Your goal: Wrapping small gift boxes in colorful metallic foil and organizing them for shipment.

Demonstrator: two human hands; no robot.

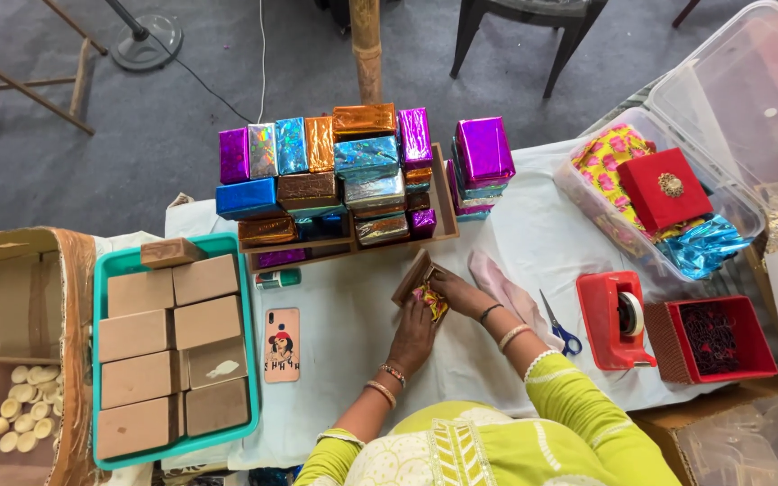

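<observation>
Both my hands meet at the middle of the white-covered table over a small brown cardboard box (411,274) that lies open. My left hand (413,335) presses a piece of bright yellow-and-pink patterned cloth (431,301) at the box's mouth. My right hand (461,292) grips the same box from the right side, fingers on its edge. Both wrists wear bangles, and yellow-green sleeves cover my arms. The inside of the box is mostly hidden by my fingers.
A wooden tray (443,211) holds a stack of shiny foil-wrapped boxes (339,171). A teal tray (119,264) of plain brown boxes sits left, a phone (282,345) beside it. Blue scissors (560,328), a red tape dispenser (612,319), a red box (718,337) and a clear bin (677,207) lie right.
</observation>
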